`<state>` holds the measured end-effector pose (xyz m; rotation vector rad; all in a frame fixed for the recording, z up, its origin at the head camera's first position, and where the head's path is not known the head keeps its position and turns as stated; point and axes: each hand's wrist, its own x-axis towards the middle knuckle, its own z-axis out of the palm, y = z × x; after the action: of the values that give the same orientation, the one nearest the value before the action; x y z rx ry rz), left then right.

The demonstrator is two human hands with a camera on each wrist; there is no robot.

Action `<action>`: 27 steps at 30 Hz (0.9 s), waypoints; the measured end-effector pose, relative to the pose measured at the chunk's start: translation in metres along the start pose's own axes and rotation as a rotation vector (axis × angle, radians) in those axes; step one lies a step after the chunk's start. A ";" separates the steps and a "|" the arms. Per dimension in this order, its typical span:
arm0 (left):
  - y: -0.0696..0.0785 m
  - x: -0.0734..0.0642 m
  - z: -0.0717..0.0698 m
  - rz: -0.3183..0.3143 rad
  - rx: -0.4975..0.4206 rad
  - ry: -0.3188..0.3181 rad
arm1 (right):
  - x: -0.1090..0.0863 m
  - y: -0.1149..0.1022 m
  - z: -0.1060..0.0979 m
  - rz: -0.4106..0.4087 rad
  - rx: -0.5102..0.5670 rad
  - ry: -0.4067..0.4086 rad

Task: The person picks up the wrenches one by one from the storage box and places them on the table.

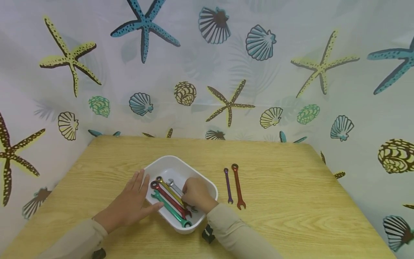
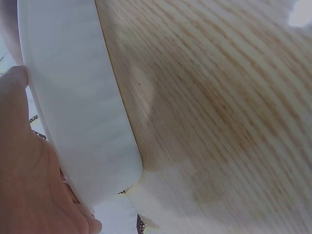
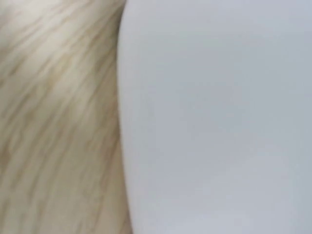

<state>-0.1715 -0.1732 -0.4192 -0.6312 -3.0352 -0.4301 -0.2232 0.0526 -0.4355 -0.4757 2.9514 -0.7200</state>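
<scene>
While the left hand lay straight-fingered against the tray, hold in the right hand was indeterminate; silver wrench seemed stiff, slick, best taken mid-shank.

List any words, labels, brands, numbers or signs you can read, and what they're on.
No text can be read in any view.
Green metal wrench, red metal wrench, yellow metal wrench, silver metal wrench, purple metal wrench, orange-red metal wrench: any markings are too small to read.
White plastic tray: no lettering visible.
White starfish-and-shell-patterned sheet: pictures only, no words.
</scene>
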 end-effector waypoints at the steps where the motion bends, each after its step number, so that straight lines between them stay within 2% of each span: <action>1: 0.000 0.000 0.000 0.001 -0.001 0.000 | 0.000 0.001 0.000 0.005 0.007 -0.003; 27: -0.001 0.001 0.002 -0.002 -0.009 -0.001 | -0.001 0.001 0.001 0.046 0.121 -0.076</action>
<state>-0.1722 -0.1732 -0.4210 -0.6292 -3.0370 -0.4443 -0.2225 0.0527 -0.4369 -0.4140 2.8190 -0.8490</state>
